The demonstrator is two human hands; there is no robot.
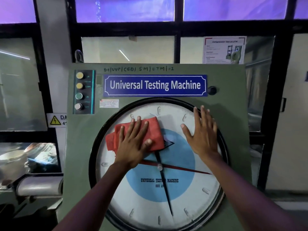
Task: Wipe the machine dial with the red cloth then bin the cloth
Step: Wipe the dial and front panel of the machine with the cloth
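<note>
The machine dial (166,194) is a large round white face with a blue centre disc, a black pointer and a red pointer, set in a black rim on a green panel. A folded red cloth (155,130) lies flat against the dial's upper left part. My left hand (133,144) presses on the cloth with its fingers spread. My right hand (202,132) rests flat and bare on the dial's upper right, fingers apart, reaching over the rim. No bin is in view.
A blue "Universal Testing Machine" sign (155,85) sits above the dial. Several push buttons (79,90) are at the panel's upper left, a black knob (212,90) at the upper right. A yellow danger sign (55,120) and cluttered equipment (33,164) are on the left.
</note>
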